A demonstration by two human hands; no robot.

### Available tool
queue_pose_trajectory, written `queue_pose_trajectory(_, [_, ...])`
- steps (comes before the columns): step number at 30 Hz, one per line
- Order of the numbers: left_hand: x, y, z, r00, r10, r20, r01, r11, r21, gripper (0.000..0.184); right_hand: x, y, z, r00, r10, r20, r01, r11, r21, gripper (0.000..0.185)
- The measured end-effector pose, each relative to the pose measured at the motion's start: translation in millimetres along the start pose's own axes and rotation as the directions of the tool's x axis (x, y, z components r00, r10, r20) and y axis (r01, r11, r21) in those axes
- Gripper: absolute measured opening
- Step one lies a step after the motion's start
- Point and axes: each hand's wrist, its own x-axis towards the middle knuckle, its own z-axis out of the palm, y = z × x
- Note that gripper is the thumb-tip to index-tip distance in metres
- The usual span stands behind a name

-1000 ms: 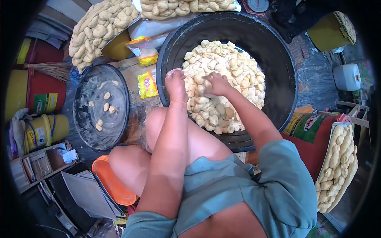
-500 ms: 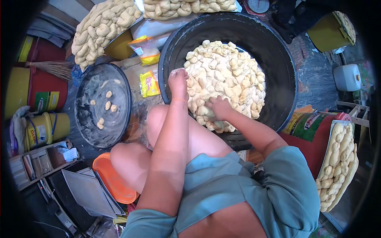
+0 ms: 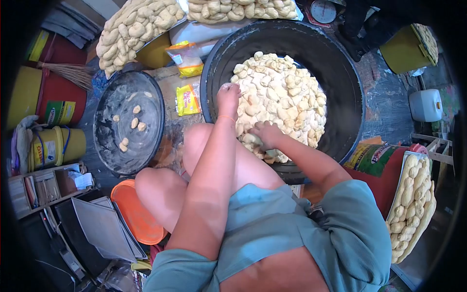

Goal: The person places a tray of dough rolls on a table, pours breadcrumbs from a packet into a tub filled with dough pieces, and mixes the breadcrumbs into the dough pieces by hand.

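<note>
A wide black tub (image 3: 357, 121) holds a heap of pale, floury dough pieces (image 3: 279, 92). Over the tub's left side is my left hand (image 3: 228, 95), its fingers curled closed; what is inside them, if anything, is hidden. An orange band circles that wrist. My right hand (image 3: 267, 135) lies on the near part of the heap, with fingers bent around dough there. To the left, a round dark tray (image 3: 109, 141) carries several small dough pieces (image 3: 134, 122) and smears of flour.
Yellow packets (image 3: 187, 100) lie between tray and tub. Trays of twisted dough (image 3: 138, 29) rest at the back, and another dough tray (image 3: 412, 199) leans at right. An orange lid (image 3: 138, 214) and grey trays (image 3: 104, 228) stand lower left. A person's dark-clothed leg (image 3: 374, 29) shows upper right.
The whole view has shifted slightly. My right hand's fingers have curled more over the dough at the near left of the heap. My left hand remains closed over the tub's left side.
</note>
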Motion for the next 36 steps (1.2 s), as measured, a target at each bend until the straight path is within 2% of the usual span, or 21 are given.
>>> queue_pose_trajectory(1, [-2, 0, 3, 1.0, -0.006, 0.011, 0.006, 1.0, -0.008, 0.019, 0, 0, 7, 0.993, 0.003, -0.117, -0.006, 0.999, -0.033, 0.077])
queue_pose_trajectory(4, [-7, 1, 8, 0.998, 0.01, 0.062, -0.014, 0.998, 0.06, 0.021, 20, 0, 8, 0.996, 0.047, -0.078, -0.047, 0.999, 0.005, 0.082])
queue_pose_trajectory(8, [8, -14, -5, 0.994, 0.073, 0.082, -0.088, 0.976, 0.197, 0.02, 20, -8, 26, 0.978, 0.012, -0.209, -0.002, 0.999, 0.045, 0.057])
queue_pose_trajectory(10, [7, -14, -7, 0.994, 0.086, 0.061, -0.093, 0.989, 0.114, 0.018, 8, -5, 35, 0.965, 0.023, -0.262, 0.003, 0.995, 0.096, 0.054])
queue_pose_trajectory(12, [8, -17, -5, 0.99, 0.132, 0.043, -0.136, 0.982, 0.132, 0.018, 1, 13, 36, 0.941, -0.002, -0.339, 0.074, 0.977, 0.201, 0.057])
queue_pose_trajectory(14, [-1, -11, 0, 0.992, 0.127, 0.025, -0.129, 0.987, 0.091, 0.019, 14, 43, 45, 0.916, 0.054, -0.397, 0.133, 0.893, 0.43, 0.059])
queue_pose_trajectory(16, [-4, -9, 0, 0.988, 0.148, -0.038, -0.138, 0.971, 0.196, 0.021, 27, 70, 52, 0.947, 0.177, -0.268, 0.141, 0.522, 0.841, 0.057])
queue_pose_trajectory(17, [-5, -9, -1, 0.986, 0.158, -0.06, -0.142, 0.965, 0.221, 0.022, 6, 55, 21, 0.961, 0.231, -0.156, 0.113, 0.189, 0.975, 0.059])
queue_pose_trajectory(18, [-4, -8, -1, 0.982, 0.17, -0.079, -0.146, 0.958, 0.246, 0.023, 4, 59, 20, 0.918, 0.373, -0.136, 0.127, 0.05, 0.991, 0.063])
queue_pose_trajectory(20, [8, -16, -3, 0.978, 0.158, -0.139, -0.124, 0.965, 0.23, 0.023, -3, 65, 5, 0.88, 0.46, -0.122, 0.231, -0.188, 0.955, 0.068])
queue_pose_trajectory(22, [21, -30, -3, 0.963, 0.157, -0.217, -0.112, 0.972, 0.204, 0.02, -10, 66, -29, 0.861, 0.45, -0.238, 0.356, -0.198, 0.913, 0.074])
queue_pose_trajectory(24, [18, -28, -2, 0.964, 0.101, -0.246, -0.086, 0.994, 0.071, 0.018, -12, 59, -72, 0.795, 0.446, -0.41, 0.497, -0.092, 0.863, 0.08])
queue_pose_trajectory(26, [26, -38, 1, 0.967, 0.077, -0.241, -0.095, 0.993, -0.064, 0.017, -14, 21, -132, 0.723, 0.425, -0.544, 0.586, 0.038, 0.809, 0.072])
queue_pose_trajectory(27, [25, -36, 2, 0.969, 0.026, -0.247, -0.054, 0.993, -0.109, 0.014, -16, -5, -168, 0.718, 0.309, -0.624, 0.622, 0.116, 0.774, 0.066])
queue_pose_trajectory(28, [28, -41, -2, 0.97, 0.148, -0.191, -0.145, 0.989, 0.033, 0.015, -15, -41, -196, 0.693, 0.318, -0.647, 0.654, 0.1, 0.75, 0.064])
queue_pose_trajectory(29, [30, -45, -7, 0.954, 0.268, -0.131, -0.246, 0.956, 0.163, 0.015, 2, -66, -216, 0.658, 0.266, -0.704, 0.678, 0.196, 0.708, 0.071])
queue_pose_trajectory(30, [27, -42, -4, 0.955, 0.222, -0.196, -0.231, 0.973, -0.025, 0.018, 7, -102, -236, 0.703, 0.165, -0.692, 0.659, 0.217, 0.72, 0.079])
queue_pose_trajectory(31, [33, -52, -6, 0.971, 0.188, -0.146, -0.212, 0.961, -0.179, 0.019, 21, -128, -250, 0.748, 0.017, -0.664, 0.628, 0.308, 0.715, 0.084])
queue_pose_trajectory(32, [44, -71, -9, 0.983, 0.159, -0.089, -0.18, 0.928, -0.326, 0.022, 44, -151, -260, 0.65, -0.174, -0.74, 0.739, 0.369, 0.563, 0.075])
queue_pose_trajectory(34, [33, -55, -9, 0.997, 0.073, 0.026, -0.047, 0.836, -0.546, 0.024, 45, -183, -275, 0.551, -0.18, -0.815, 0.745, 0.546, 0.383, 0.069])
queue_pose_trajectory(36, [-12, 13, -18, 0.998, -0.024, 0.049, 0.049, 0.805, -0.591, 0.025, 47, -173, -273, 0.499, -0.172, -0.849, 0.77, 0.539, 0.343, 0.064])
